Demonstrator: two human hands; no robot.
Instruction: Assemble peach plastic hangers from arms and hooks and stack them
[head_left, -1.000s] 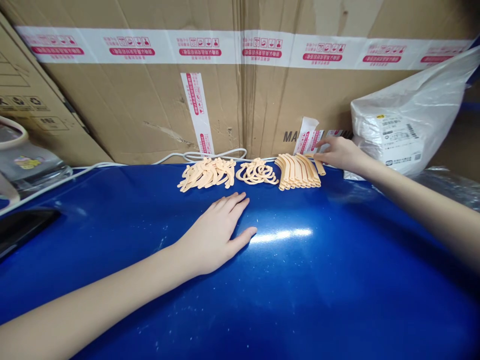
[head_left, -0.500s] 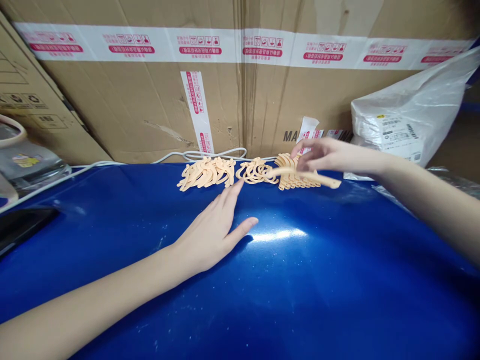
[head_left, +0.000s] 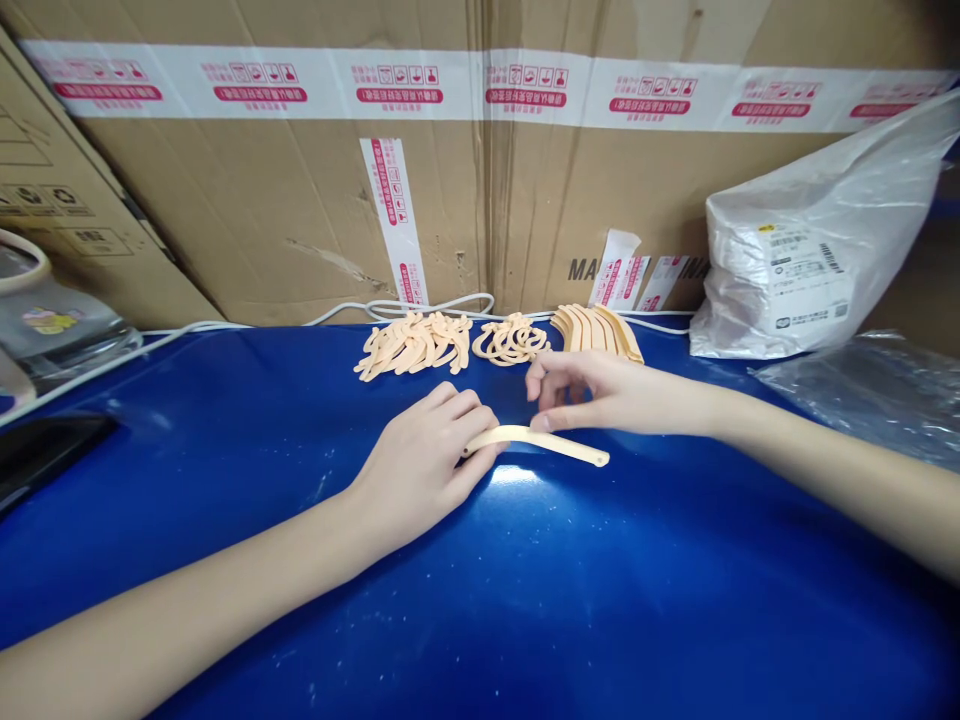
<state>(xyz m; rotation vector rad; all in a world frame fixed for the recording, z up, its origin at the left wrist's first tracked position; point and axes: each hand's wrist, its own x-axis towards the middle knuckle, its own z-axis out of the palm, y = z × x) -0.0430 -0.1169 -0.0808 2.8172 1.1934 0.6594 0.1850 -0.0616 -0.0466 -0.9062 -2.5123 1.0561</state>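
Observation:
My left hand [head_left: 420,455] is closed on one end of a curved beige hanger arm [head_left: 562,444], which sticks out to the right with a small hole near its free tip. Just above the bar, my right hand [head_left: 607,392] has its fingers bent and apart from the thumb. Its thumb tip is at the bar's upper edge; whether it touches cannot be told. Behind the hands lie a heap of flat beige curved pieces [head_left: 415,345], a small pile of beige hooks [head_left: 511,340] and a neat row of curved arms [head_left: 596,330], partly covered by my right hand.
Large cardboard boxes [head_left: 300,200] stand along the back of the blue table [head_left: 480,610]. A white cable [head_left: 352,310] runs along their foot. At right are a white plastic bag [head_left: 810,240] and clear film [head_left: 862,385]; at left, a transparent jug [head_left: 60,300] and a black phone-like object [head_left: 52,450].
My right hand has brought the hanger arm from the row at the back toward me and leftward. My left hand, flat before, has closed on its end.

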